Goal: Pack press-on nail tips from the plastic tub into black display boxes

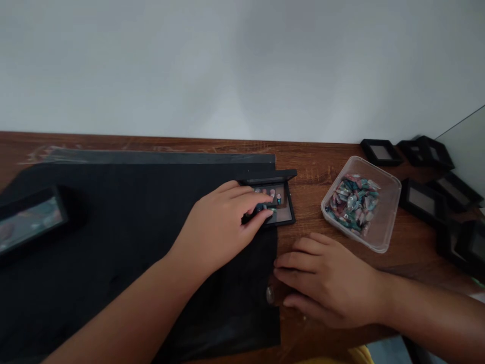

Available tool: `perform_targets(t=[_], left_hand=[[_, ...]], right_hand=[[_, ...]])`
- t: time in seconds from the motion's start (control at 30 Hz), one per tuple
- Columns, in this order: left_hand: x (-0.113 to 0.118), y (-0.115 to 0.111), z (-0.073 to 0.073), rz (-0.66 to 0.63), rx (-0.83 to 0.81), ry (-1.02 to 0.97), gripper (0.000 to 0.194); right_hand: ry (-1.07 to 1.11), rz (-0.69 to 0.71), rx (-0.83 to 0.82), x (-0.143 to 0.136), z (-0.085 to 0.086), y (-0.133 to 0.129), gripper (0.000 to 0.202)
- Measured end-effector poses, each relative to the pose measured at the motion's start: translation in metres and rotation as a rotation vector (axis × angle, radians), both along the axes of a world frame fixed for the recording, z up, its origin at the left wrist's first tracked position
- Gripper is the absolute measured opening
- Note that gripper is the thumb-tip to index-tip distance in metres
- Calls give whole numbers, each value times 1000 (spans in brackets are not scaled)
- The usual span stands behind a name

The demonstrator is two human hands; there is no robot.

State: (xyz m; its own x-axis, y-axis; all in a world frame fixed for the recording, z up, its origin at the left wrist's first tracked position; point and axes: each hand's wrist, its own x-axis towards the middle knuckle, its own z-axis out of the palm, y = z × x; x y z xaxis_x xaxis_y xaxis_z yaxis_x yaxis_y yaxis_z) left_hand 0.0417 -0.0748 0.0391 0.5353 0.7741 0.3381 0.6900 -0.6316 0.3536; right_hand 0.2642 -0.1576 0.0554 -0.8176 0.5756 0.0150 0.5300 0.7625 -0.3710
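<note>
Left hand (217, 222) at the open black display box (283, 216), thumb and forefinger bent over a teal-tipped press-on nail; whether I pinch it, I cannot tell. Box sits across the black mat's (125, 227) right edge, near the far right corner, hinged lid (284, 175) tilted up, a few pink-and-teal nails (279, 198) inside. Right hand (328, 280) rests loosely curled on the wooden table (303, 159), no grip visible (a glossy piece (270, 294) lies just beside it). Clear plastic tub (387, 220) of nails stands near the table's far edge.
</note>
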Motion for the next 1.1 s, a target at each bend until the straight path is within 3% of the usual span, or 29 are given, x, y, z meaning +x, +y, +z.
perform_targets(t=[0.23,0.53,0.8,1.1], left_hand=[[0,1,-4,8,28,20,23],[6,-3,1,42,107,143,20],[7,-4,-1,-34,27,115,30],[7,-4,-7,-151,6,67,35]], right_hand=[[24,-9,2,0,0,0,34],[-5,-4,-6,-1,1,0,34],[37,-8,-3,0,0,-1,31],[68,-17,30,-1,1,0,46]])
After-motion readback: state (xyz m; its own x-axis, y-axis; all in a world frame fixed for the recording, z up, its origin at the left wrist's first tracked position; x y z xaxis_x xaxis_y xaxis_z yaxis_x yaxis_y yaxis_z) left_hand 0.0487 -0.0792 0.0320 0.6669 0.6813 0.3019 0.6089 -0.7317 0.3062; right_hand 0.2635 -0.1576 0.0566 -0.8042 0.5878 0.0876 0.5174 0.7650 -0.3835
